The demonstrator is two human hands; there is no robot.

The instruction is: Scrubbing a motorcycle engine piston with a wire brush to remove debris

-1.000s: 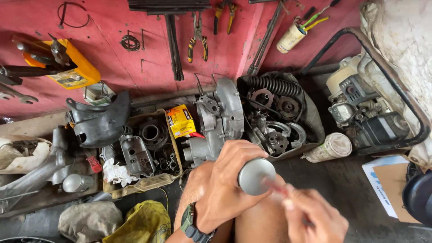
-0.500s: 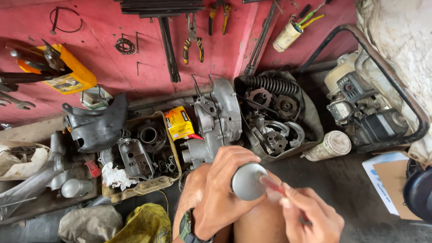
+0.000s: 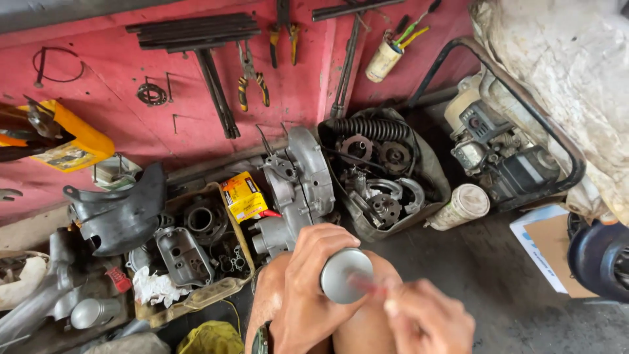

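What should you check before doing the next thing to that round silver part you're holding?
1. Left hand wrapped firmly round the round grey metal part: ok.
2. Part braced over the knee: ok.
3. Right hand gripping the thin red tool: cannot tell, blurred.
4. Tool tip resting on the part's flat face: ok.
5. Left fingers clear of the tool tip: ok.
6. Face of the part clean: cannot tell.
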